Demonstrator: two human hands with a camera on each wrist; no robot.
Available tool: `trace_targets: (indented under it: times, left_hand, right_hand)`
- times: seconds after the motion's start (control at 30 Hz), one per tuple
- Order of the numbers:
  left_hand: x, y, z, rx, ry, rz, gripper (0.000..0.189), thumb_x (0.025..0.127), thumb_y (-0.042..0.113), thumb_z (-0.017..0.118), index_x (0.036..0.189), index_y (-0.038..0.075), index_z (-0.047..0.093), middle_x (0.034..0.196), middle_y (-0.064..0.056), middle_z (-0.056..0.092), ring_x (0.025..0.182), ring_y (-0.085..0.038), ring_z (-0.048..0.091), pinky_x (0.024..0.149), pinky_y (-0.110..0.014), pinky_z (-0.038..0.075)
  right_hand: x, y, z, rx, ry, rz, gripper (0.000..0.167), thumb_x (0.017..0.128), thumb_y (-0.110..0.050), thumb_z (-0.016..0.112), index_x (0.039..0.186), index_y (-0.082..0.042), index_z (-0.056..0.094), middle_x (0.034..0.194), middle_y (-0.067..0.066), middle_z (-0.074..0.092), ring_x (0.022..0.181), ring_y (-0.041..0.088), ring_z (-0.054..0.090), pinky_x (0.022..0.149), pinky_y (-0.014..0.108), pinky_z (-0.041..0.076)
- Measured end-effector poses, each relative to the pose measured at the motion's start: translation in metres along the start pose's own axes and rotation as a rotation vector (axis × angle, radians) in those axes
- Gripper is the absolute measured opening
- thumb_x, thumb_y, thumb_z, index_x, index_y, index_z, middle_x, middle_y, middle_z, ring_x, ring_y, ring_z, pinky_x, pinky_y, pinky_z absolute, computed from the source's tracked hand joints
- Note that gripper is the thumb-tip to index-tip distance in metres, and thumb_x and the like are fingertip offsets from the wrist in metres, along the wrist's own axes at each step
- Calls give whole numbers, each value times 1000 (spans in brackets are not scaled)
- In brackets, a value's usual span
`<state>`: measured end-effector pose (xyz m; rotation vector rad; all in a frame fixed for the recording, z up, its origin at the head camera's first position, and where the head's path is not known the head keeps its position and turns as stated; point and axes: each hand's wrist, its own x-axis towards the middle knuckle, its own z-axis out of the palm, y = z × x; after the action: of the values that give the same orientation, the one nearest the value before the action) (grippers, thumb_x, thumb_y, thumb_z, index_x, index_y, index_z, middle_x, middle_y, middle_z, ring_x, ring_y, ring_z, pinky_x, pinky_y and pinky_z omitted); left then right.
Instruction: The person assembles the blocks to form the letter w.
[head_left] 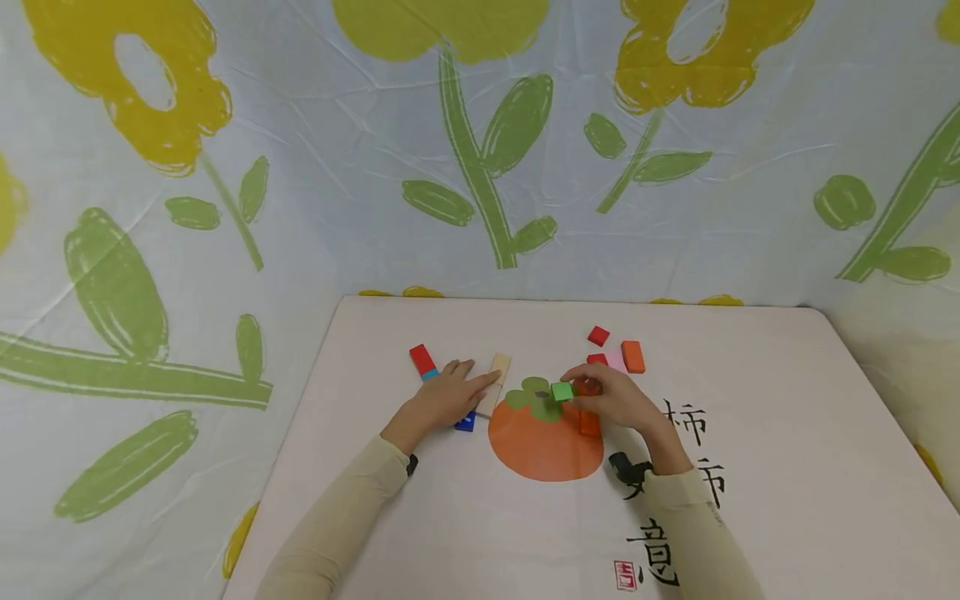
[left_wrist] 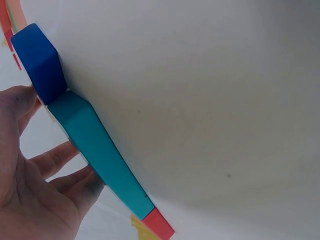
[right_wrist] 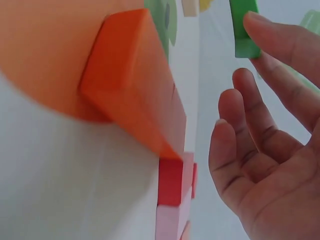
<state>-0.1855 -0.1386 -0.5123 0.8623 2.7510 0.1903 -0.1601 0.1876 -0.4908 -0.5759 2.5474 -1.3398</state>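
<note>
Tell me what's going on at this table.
Someone's right hand pinches a green block above the table, near an orange block. Their left hand is at a row made of a blue block, a teal block and a red block, with pale blocks alongside.

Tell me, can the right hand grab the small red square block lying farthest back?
Probably, but not straight away: the right hand is pinching a green box-shaped block, so likely needs to put that down first. The red square block lies uncovered beyond that hand.
</note>
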Motion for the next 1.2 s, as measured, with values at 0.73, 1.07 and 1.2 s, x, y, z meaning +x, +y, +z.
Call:
trace_targets:
  times: [0.73, 1.07, 1.2]
  left_hand:
    - [-6, 9, 3, 18, 2, -20, 51, 108, 34, 45, 157, 33, 34, 156, -18, 35, 140, -41, 35, 98, -52, 48]
    - [-7, 9, 1, 38, 2, -7, 50, 108, 35, 44, 157, 32, 34, 155, -18, 36, 139, -41, 37, 95, -50, 51]
    - [-7, 8, 2, 37, 14, 0, 50, 108, 35, 44, 157, 32, 35, 154, -19, 37, 138, -42, 38, 95, -50, 51]
  right_hand:
    - [56, -7, 15, 15, 14, 95, 29, 90, -10, 74, 118, -8, 70, 106, 11, 64, 91, 28, 60, 75, 36, 53]
    - [76, -5, 25, 38, 50, 132, 29, 91, -11, 73, 119, -8, 69, 101, 11, 61, 88, 29, 60, 73, 34, 52]
    - [82, -3, 31, 45, 67, 158, 29, 91, -10, 73, 119, -7, 68, 102, 13, 62, 90, 30, 60, 72, 34, 52]
